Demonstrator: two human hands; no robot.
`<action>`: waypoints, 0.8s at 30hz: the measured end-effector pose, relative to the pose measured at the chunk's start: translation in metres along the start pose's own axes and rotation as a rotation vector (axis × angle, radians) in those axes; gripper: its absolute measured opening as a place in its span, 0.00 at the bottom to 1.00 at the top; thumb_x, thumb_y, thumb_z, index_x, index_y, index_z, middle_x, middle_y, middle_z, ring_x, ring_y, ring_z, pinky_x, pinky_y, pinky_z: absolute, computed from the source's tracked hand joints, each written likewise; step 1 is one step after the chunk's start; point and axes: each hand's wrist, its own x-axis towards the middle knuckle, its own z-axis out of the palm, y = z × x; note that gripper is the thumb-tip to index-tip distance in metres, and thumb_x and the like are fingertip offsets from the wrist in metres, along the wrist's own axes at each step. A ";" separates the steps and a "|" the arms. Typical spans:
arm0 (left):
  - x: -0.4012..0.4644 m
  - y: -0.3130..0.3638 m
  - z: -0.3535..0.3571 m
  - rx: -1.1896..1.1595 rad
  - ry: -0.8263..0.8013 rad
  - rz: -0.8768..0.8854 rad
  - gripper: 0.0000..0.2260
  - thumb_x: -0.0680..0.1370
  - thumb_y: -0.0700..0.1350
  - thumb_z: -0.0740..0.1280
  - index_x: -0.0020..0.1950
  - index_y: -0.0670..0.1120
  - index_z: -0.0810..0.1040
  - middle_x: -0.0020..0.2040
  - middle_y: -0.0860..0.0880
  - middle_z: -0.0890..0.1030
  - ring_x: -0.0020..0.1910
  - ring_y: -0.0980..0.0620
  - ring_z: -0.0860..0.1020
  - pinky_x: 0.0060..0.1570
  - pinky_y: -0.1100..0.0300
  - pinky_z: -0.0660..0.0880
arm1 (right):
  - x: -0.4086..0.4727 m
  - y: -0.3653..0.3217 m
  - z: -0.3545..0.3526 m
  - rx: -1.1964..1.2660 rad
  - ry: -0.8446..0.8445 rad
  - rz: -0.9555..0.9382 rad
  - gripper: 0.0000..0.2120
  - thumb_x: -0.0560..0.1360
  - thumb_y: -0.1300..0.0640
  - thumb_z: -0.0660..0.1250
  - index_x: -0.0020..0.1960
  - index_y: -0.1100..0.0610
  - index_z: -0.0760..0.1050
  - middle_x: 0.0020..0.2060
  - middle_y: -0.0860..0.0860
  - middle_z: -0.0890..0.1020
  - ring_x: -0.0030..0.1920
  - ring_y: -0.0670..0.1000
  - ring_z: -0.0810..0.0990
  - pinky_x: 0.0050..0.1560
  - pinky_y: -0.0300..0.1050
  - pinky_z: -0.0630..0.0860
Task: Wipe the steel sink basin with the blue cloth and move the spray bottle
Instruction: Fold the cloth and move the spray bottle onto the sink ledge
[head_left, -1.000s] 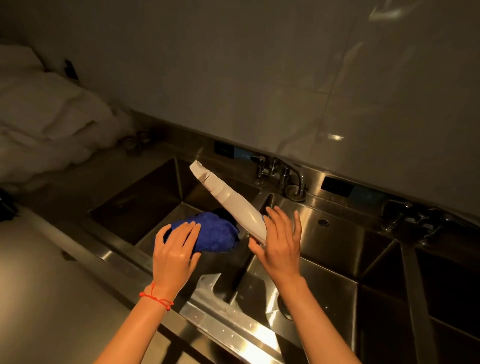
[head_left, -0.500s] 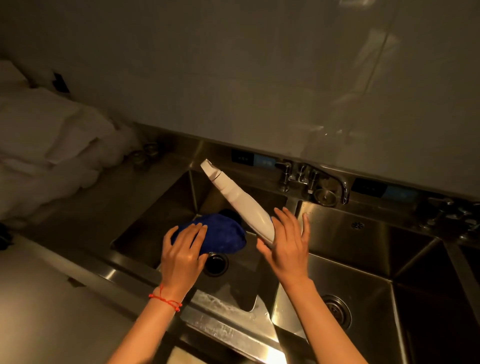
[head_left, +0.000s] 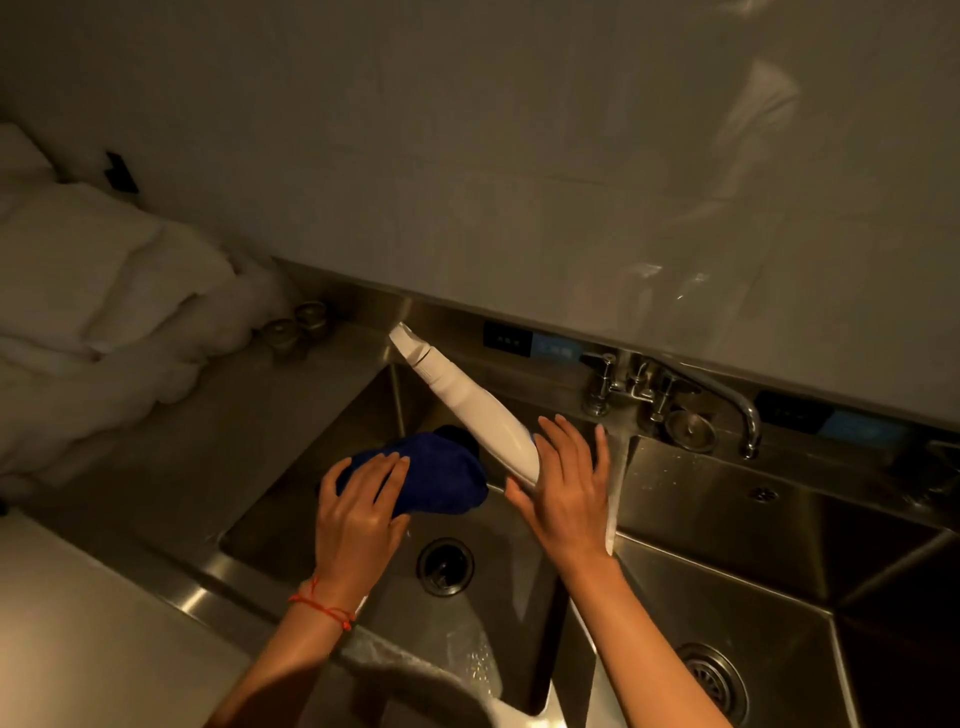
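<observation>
Left hand: the left hand is pressing down on the blue cloth, fingers spread slightly and curled over its near edge, a red string bracelet sitting on the wrist.
Blue cloth: it is lying bunched inside the steel sink basin, just behind the drain and toward the basin's back wall.
Right hand: the right hand is holding the spray bottle by its base, thumb on the near side, fingers extended together over the far side.
Spray bottle: it is tilting over the basin, nozzle pointing up-left toward the back-left corner rim.
Edges: the divider ridge is running just right of the right hand, separating a second basin.
Open room: bare steel floor is showing in front of and right of the drain.
Faucet: it is standing behind the divider, well apart from the bottle.
</observation>
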 end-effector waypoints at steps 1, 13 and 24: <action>0.004 -0.005 0.003 -0.005 0.001 0.000 0.33 0.48 0.37 0.84 0.52 0.37 0.84 0.48 0.42 0.85 0.46 0.45 0.85 0.52 0.43 0.77 | 0.004 -0.001 0.005 -0.002 0.004 -0.003 0.26 0.61 0.54 0.78 0.53 0.67 0.78 0.54 0.63 0.80 0.58 0.61 0.77 0.68 0.58 0.54; 0.048 -0.105 0.055 -0.133 0.026 0.121 0.29 0.50 0.37 0.84 0.51 0.37 0.85 0.48 0.41 0.85 0.48 0.47 0.84 0.50 0.42 0.78 | 0.048 -0.045 0.075 -0.150 0.026 0.081 0.27 0.58 0.55 0.78 0.52 0.67 0.78 0.52 0.62 0.81 0.57 0.60 0.78 0.66 0.62 0.60; 0.087 -0.178 0.086 -0.207 -0.005 0.228 0.30 0.51 0.39 0.84 0.52 0.38 0.84 0.49 0.41 0.85 0.50 0.46 0.82 0.48 0.44 0.78 | 0.081 -0.082 0.122 -0.252 0.064 0.184 0.25 0.58 0.56 0.78 0.51 0.67 0.79 0.51 0.62 0.81 0.56 0.60 0.79 0.67 0.60 0.58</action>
